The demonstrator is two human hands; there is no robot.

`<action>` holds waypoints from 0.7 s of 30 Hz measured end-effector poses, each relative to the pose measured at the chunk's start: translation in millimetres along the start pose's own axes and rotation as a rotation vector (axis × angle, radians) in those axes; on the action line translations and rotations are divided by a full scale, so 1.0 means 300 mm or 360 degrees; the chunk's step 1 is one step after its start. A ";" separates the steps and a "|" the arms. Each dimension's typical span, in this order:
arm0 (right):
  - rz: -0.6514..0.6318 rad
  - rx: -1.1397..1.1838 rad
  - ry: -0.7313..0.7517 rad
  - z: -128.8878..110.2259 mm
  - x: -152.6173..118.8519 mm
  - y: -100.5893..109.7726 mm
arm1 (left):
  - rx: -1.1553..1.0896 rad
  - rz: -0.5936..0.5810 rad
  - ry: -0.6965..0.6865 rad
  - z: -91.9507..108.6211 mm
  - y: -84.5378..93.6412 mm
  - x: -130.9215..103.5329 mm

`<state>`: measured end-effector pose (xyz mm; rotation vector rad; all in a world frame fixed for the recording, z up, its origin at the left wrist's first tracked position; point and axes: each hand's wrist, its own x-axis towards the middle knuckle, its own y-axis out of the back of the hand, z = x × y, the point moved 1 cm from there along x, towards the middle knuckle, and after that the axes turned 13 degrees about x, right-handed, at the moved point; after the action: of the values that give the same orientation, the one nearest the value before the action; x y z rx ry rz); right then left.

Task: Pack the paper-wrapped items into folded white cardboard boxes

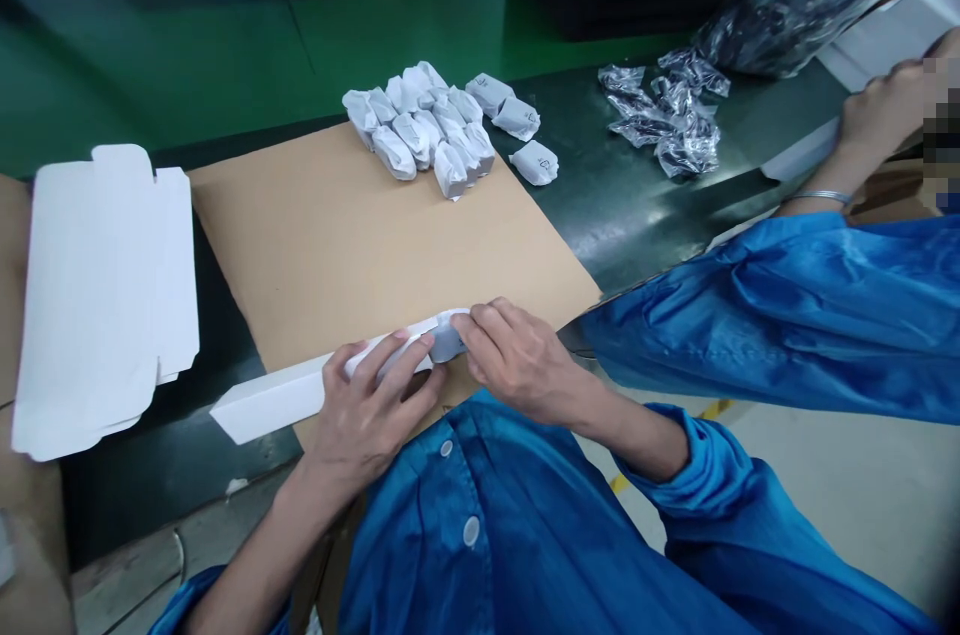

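Observation:
A long, narrow white carton [274, 403] lies slantwise near the front edge of a brown cardboard sheet [322, 235]. My left hand [375, 400] is wrapped over the carton's right part, its fingers curled around the side. At the carton's right end, my right hand [514, 355] pinches a small paper-wrapped packet [448, 343], which sits at the mouth of the carton; whether it is partly inside is hidden by my fingers. Toward the back of the sheet stands a cluster of similar wrapped packets [431, 125], with several more just to its right.
Flat white carton blanks [105, 305] are stacked at the left. Small clear-bagged dark parts [667, 110] lie on the green table [592, 205], before a large plastic bag [810, 5]. At the right, a co-worker's arm in a blue sleeve [787, 305] reaches alongside.

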<state>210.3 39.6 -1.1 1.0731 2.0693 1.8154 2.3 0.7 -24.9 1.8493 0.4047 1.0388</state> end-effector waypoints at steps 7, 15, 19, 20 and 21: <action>0.0152 0.1223 -0.0592 0.033 0.038 -0.055 | -0.0095 -0.0040 0.0034 -0.035 0.013 0.028; 0.0132 0.2496 -0.0833 -0.053 0.096 -0.134 | -0.0238 -0.0074 0.0208 -0.025 -0.039 0.031; 0.0374 0.1934 -0.0976 0.021 0.115 -0.063 | -0.0217 -0.0014 0.0302 -0.041 0.030 0.045; 0.0449 0.1764 -0.0966 0.087 0.099 -0.023 | -0.0138 0.0006 0.0371 -0.069 0.060 0.037; 0.0486 0.1518 -0.0955 0.175 0.076 0.022 | -0.0007 0.0006 0.0495 -0.107 0.089 0.021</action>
<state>226.5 94.7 -0.2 1.9107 2.4094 0.3325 -23.6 9.8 7.3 1.6874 0.5809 1.3336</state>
